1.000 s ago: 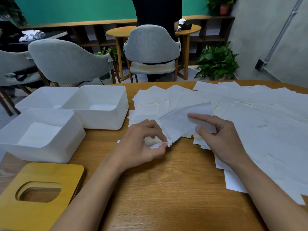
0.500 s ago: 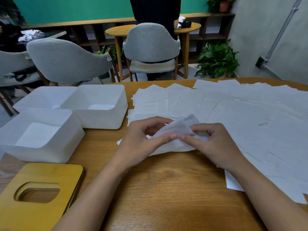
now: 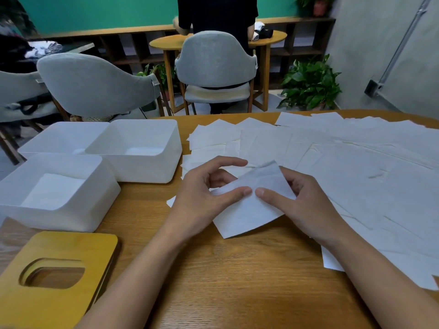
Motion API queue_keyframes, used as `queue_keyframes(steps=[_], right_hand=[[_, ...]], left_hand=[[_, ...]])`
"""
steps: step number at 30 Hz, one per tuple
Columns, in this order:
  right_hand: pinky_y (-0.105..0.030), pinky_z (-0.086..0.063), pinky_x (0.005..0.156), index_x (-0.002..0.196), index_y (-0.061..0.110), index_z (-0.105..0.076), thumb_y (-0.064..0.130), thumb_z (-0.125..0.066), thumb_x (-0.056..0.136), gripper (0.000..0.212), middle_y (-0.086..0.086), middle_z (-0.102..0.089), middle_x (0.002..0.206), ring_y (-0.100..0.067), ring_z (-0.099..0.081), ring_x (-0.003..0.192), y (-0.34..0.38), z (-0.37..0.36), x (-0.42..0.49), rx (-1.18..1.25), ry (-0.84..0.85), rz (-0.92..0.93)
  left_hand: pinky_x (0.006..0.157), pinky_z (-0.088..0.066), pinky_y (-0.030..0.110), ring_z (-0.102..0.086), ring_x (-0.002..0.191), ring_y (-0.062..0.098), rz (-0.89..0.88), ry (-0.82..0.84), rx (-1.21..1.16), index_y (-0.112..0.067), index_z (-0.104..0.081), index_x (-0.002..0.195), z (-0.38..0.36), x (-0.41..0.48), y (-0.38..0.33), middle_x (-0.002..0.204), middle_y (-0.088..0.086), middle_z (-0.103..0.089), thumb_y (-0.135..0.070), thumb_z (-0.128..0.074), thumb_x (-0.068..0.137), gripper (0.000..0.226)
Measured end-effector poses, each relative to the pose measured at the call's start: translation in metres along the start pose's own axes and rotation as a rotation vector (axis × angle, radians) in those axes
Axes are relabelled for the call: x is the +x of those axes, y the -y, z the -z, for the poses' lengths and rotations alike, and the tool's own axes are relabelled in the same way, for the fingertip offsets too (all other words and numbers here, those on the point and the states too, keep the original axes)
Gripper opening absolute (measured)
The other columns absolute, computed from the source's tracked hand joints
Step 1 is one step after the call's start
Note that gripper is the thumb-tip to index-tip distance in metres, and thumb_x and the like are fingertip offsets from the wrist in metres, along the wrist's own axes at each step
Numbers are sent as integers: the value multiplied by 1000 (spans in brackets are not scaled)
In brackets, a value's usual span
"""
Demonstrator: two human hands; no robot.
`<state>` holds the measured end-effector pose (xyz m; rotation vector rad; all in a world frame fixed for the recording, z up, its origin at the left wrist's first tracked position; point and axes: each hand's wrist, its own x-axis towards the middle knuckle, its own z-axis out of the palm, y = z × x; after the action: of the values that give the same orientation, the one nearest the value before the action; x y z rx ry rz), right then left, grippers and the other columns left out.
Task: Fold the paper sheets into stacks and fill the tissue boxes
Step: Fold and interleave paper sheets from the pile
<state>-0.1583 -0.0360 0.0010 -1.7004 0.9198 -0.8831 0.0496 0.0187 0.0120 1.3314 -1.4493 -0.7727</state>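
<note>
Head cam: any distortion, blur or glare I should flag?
Head view: wide-angle bending, the table bows along its far edge and the wall pipe leans; soft light, no hard shadows, faint sheen on the wood; loose paper sheets low-contrast, edges merging; left hand, right hand and the held sheet fairly sharp.

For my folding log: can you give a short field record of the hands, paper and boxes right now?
paper sheet: held by both hands over the table
left hand: pinches its left edge
right hand: pinches its right edge
near box: holds a paper stack
two far boxes: contents unclear
wooden lid: flat on the table, beside the near box
loose sheets: spread over the table's right
</note>
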Motion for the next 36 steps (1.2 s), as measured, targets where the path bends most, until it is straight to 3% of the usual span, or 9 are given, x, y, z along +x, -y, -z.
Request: queue_keyframes(steps=[6, 11, 14, 18, 20, 24, 28, 32, 36], right_hand=[[-22, -59, 79, 120, 36, -70, 23, -75, 94, 30, 15, -77, 107, -6, -73, 98, -4, 1, 2, 33, -50, 22], [-28, -62, 72, 133, 44, -59, 18, -75, 93, 50, 7, -77, 109, -15, -76, 94, 0, 5, 2, 118, -79, 39], [-29, -63, 71, 135, 47, -48, 19, -75, 92, 58, 10, -77, 104, -18, -77, 91, 1, 7, 2, 154, -69, 2], [-30, -58, 86, 119, 40, -70, 22, -75, 90, 34, 13, -73, 113, -12, -70, 104, 2, 17, 3, 33, 62, 23], [-32, -51, 96, 102, 41, -81, 24, -75, 91, 22, 18, -73, 116, -4, -64, 112, 0, 19, 4, -70, 135, 10], [-39, -51, 106, 100, 47, -82, 16, -74, 94, 33, 23, -73, 120, -3, -62, 119, -5, 19, 7, -121, 123, -27], [-31, -54, 95, 96, 46, -82, 12, -74, 93, 35, 24, -74, 114, 2, -62, 113, -6, 20, 6, -85, 109, -19], [-14, -48, 86, 96, 39, -84, 9, -71, 95, 33, 22, -76, 108, 3, -65, 108, -13, 22, 8, -109, 10, -33], [-13, -45, 85, 97, 41, -83, 10, -68, 96, 34, 24, -74, 112, 7, -61, 112, -25, 23, 13, -228, -108, -38]], left_hand=[[93, -58, 32, -72, 96, 13, -7, -12, 1, -34, -71, 123, -5, 0, 5, 92, -6, -76, -23, -86, 87, 41], [93, -55, 23, -63, 117, 4, -9, -76, 68, -40, -66, 129, -3, 4, 9, 121, -18, -67, -34, -85, 87, 47], [85, -56, 23, -72, 97, 9, 93, -12, -61, -36, -71, 121, 1, 6, 9, 102, -5, -75, -28, -83, 89, 35], [76, -51, 22, -67, 88, 23, 79, -14, -33, -34, -75, 113, 2, 5, 11, 93, -2, -75, -23, -84, 88, 29], [77, -51, 18, -65, 88, 17, 48, -21, 14, -36, -74, 113, 2, 5, 12, 98, -9, -73, -25, -85, 88, 30], [78, -52, 18, -64, 88, 9, -7, -14, 58, -35, -73, 116, 3, 5, 14, 102, -14, -72, -24, -84, 89, 32], [77, -51, 15, -66, 93, 9, 10, -9, 91, -39, -71, 120, 4, 6, 13, 105, -16, -73, -31, -82, 90, 32], [68, -50, 17, -65, 85, 2, 39, -72, 413, -37, -73, 99, 10, 7, 21, 86, -14, -71, -41, -79, 88, 12], [70, -56, 33, -61, 80, 2, 83, 97, 765, -34, -70, 90, 22, 6, 27, 81, -16, -66, -53, -76, 84, 21]])
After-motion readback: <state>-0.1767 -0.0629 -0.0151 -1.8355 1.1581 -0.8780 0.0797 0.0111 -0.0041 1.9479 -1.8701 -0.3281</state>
